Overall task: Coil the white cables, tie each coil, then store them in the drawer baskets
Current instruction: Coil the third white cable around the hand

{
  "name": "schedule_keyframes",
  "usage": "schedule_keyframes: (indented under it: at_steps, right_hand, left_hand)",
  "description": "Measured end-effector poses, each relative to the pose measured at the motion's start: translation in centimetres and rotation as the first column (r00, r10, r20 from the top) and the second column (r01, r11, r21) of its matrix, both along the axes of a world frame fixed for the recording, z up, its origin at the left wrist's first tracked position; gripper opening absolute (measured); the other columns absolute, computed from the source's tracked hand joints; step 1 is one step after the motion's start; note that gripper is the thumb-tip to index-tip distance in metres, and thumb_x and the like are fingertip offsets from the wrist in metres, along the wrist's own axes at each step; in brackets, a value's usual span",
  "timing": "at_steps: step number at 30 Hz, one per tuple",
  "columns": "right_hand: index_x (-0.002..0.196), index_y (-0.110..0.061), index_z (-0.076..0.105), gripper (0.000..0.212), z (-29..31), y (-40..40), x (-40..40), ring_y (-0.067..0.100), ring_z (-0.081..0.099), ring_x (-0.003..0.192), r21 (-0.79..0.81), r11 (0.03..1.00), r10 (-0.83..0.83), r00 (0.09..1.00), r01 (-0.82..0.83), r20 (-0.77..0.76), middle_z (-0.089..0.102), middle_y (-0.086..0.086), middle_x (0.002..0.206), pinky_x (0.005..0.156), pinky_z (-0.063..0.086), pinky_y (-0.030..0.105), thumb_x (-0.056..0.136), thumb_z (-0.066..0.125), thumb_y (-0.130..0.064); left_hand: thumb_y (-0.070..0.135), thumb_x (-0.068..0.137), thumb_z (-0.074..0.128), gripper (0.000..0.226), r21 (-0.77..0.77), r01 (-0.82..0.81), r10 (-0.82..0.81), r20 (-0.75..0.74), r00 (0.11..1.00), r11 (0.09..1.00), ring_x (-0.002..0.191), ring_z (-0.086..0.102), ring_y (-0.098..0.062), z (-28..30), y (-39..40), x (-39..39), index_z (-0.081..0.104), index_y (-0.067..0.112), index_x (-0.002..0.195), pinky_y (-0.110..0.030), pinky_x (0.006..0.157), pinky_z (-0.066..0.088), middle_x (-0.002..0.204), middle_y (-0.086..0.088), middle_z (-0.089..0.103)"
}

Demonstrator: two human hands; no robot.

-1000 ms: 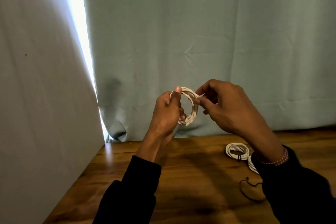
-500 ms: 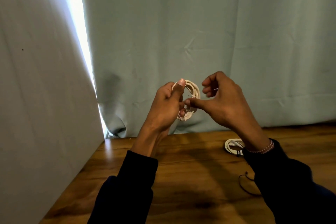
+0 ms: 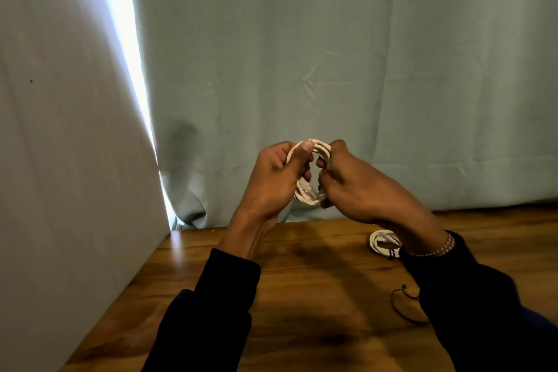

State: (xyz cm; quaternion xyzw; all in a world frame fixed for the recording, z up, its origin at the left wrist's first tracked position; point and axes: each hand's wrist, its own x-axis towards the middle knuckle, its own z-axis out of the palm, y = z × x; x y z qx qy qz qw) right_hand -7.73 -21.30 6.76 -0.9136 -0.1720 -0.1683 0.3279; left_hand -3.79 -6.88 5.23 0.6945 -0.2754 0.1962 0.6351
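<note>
The right hand (image 3: 359, 187) has moved in from the side and now grasps the cable coil (image 3: 311, 190); the left hand (image 3: 277, 178) still pinches it. The coil looks ready for tying.

Colours here are pretty muted. The coiled cable (image 3: 311, 174) up in the hands is off-white, creamy in this light, with a clear plug. Second coil (image 3: 384, 243) on the table is the same white, with a dark tie on it. Table (image 3: 317, 296) is warm brown wood with darker grain streaks. Sleeves (image 3: 211, 311) are black, almost navy. The bracelet (image 3: 437, 251) is pink and white beads. The curtain (image 3: 332, 54) is pale grey-green, plain, no pattern, with a bright white strip of light at its left edge. Thin dark cord loop (image 3: 404, 305) too.
</note>
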Motion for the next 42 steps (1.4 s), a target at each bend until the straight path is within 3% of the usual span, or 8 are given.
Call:
schedule_keyframes:
  at_steps: [4, 9, 14, 18, 25, 29, 35, 42]
  right_hand:
    - [0.134, -0.007, 0.028, 0.032, -0.1, 0.4, -0.1, 0.005, 0.053, 0.071, -0.057, 0.998, -0.001, 1.000, -0.001, -0.023, 0.047, -0.008, 0.088, 0.046, 0.041, 0.008, 0.106, 0.039, -0.015]
    - [0.130, -0.005, 0.029, 0.027, 0.3, 0.2, -0.6, 0.006, 0.046, 0.061, -0.068, 0.997, 0.026, 0.999, -0.029, -0.048, 0.044, -0.006, 0.078, 0.041, 0.035, 0.009, 0.107, 0.037, -0.016]
    - [0.135, -0.006, 0.025, 0.033, 0.3, 0.3, -0.7, 0.009, 0.048, 0.063, -0.085, 0.996, 0.029, 0.992, -0.039, -0.119, 0.051, 0.003, 0.077, 0.047, 0.037, 0.017, 0.108, 0.036, -0.022]
    - [0.129, -0.014, 0.036, 0.032, 0.2, 0.0, -0.6, 0.027, 0.068, 0.092, -0.052, 0.997, 0.050, 0.991, -0.056, -0.124, 0.065, 0.011, 0.101, 0.079, 0.057, 0.043, 0.107, 0.035, -0.037]
    - [0.142, -0.015, 0.047, 0.038, 0.2, 0.0, 0.0, 0.015, 0.066, 0.101, -0.074, 0.990, 0.134, 0.964, -0.120, 0.231, 0.069, 0.002, 0.112, 0.086, 0.053, 0.030, 0.107, 0.038, -0.027]
    - [0.126, -0.023, 0.067, 0.030, 0.2, -0.9, 1.0, -0.006, 0.061, 0.071, 0.113, 0.970, 0.192, 0.965, -0.214, 0.178, 0.064, -0.018, 0.076, 0.065, 0.044, 0.009, 0.106, 0.045, -0.018]
    - [0.125, -0.026, 0.069, 0.031, 0.1, -1.4, 1.9, -0.002, 0.068, 0.103, 0.339, 0.925, 0.122, 0.978, -0.174, 0.168, 0.074, -0.012, 0.111, 0.093, 0.051, 0.020, 0.104, 0.050, -0.015]
    - [0.111, -0.037, 0.070, 0.031, -0.4, -0.6, 2.1, 0.004, 0.069, 0.085, 0.392, 0.908, 0.056, 0.971, -0.146, 0.232, 0.075, -0.002, 0.094, 0.071, 0.054, 0.015, 0.104, 0.050, -0.015]
  left_hand:
    - [0.025, 0.099, 0.058, 0.025, -0.168, 0.172, -0.195, -0.133, 0.972, 0.971, 0.059, 0.058, -0.015, -0.2, 0.1, 0.5, 0.065, 0.005, 0.086, -0.033, 0.065, 0.054, 0.062, -0.004, 0.059]
    - [0.024, 0.091, 0.060, 0.023, -0.442, 0.368, -0.490, -0.201, 0.848, 0.818, 0.048, 0.048, -0.006, -0.2, -0.3, 0.3, 0.059, 0.003, 0.081, -0.020, 0.047, 0.046, 0.054, 0.001, 0.050]
    - [0.028, 0.100, 0.053, 0.032, -0.242, 0.262, -0.305, -0.160, 0.939, 0.934, 0.045, 0.033, -0.007, -0.4, -0.4, 0.3, 0.056, 0.005, 0.079, -0.019, 0.043, 0.032, 0.052, 0.004, 0.043]
    - [0.033, 0.102, 0.052, 0.033, -0.123, 0.171, -0.188, -0.142, 0.972, 0.978, 0.049, 0.032, -0.010, -0.4, 0.1, 0.5, 0.058, 0.006, 0.082, -0.020, 0.044, 0.031, 0.064, -0.010, 0.040]
    - [0.037, 0.105, 0.044, 0.037, -0.042, 0.187, -0.191, -0.169, 0.967, 0.981, 0.048, 0.028, -0.009, -0.3, 0.0, 0.0, 0.055, 0.010, 0.082, -0.022, 0.043, 0.028, 0.056, 0.002, 0.036]
    - [0.049, 0.102, 0.042, 0.054, -0.136, 0.211, -0.238, -0.222, 0.946, 0.968, 0.050, 0.029, -0.009, -0.2, -0.3, 0.1, 0.065, 0.019, 0.064, -0.024, 0.047, 0.028, 0.056, 0.004, 0.032]
    - [0.034, 0.099, 0.049, 0.039, -0.246, 0.359, -0.415, -0.236, 0.879, 0.901, 0.064, 0.060, -0.012, -0.1, 0.1, 0.5, 0.068, 0.001, 0.100, -0.025, 0.067, 0.053, 0.068, -0.003, 0.063]
    - [0.033, 0.098, 0.051, 0.039, -0.202, 0.332, -0.377, -0.257, 0.890, 0.922, 0.066, 0.059, -0.019, -0.1, 0.9, 0.6, 0.065, 0.002, 0.079, -0.029, 0.071, 0.054, 0.067, -0.008, 0.059]
